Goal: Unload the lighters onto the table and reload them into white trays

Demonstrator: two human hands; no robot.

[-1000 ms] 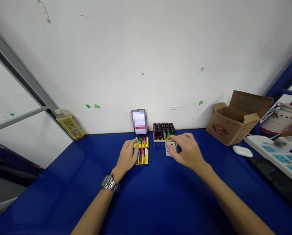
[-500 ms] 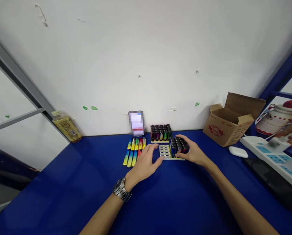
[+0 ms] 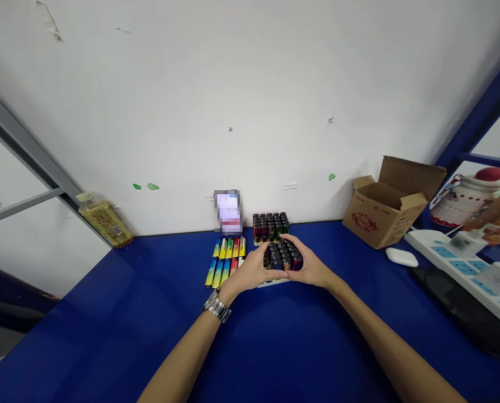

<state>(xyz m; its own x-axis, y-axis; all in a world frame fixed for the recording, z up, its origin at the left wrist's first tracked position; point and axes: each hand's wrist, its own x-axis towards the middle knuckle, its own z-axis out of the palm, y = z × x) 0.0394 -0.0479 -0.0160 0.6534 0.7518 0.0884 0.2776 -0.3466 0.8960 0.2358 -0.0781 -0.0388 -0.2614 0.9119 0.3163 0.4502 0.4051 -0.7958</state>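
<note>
My left hand [image 3: 252, 270] and my right hand [image 3: 311, 266] close round a block of short, black-topped cylinders [image 3: 284, 258] from both sides. Their thumbs meet at the front of the block. Part of a white holed tray [image 3: 273, 282] shows beneath the hands. Whether the block is lifted off the tray I cannot tell. Behind it stands a second block of black-topped cylinders [image 3: 270, 229] with red, purple and green bodies, in its own white tray. Beside my left hand two rows of bright sticks [image 3: 217, 271] lie flat, blue-yellow and red-yellow. A metal watch [image 3: 217, 307] circles my left wrist.
A phone with a blurred screen [image 3: 229, 212] leans on the wall. At the right are an open cardboard box [image 3: 380, 215], a white case [image 3: 401, 257], a power strip [image 3: 447, 252] and a black flat object [image 3: 460, 308]. A bottle of yellow liquid [image 3: 106, 221] lies tilted at the left.
My left hand has moved right and closed on the block from its left side. The block and my right hand have shifted left. The view has turned slightly.
</note>
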